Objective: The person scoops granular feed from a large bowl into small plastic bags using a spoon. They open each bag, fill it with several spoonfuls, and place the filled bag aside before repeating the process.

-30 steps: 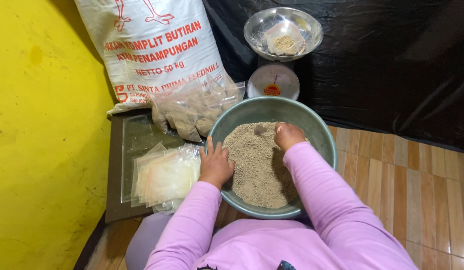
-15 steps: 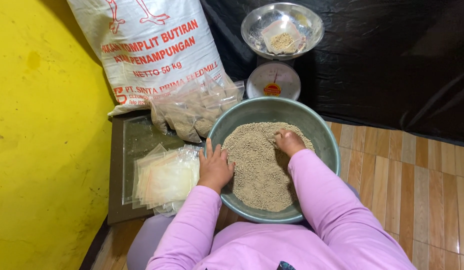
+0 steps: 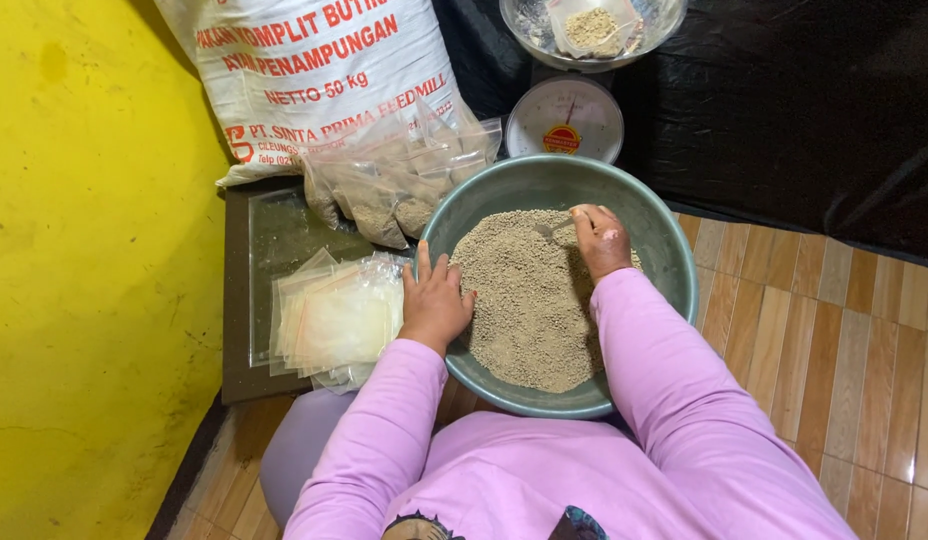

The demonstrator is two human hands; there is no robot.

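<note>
- down low, the grey-green basin [image 3: 674,262] of brown pellets [image 3: 524,300] sits on the wooden floor [image 3: 834,350], between both pink sleeves.
- left hand [image 3: 436,300] lies open, fingers spread, on the basin's left rim, touching the pellets' edge.
- right hand [image 3: 602,240] is curled closed on a small metal scoop [image 3: 554,229] in the pellets near the far rim.
- empty clear bags [image 3: 334,322] lie just left of the left hand.
</note>
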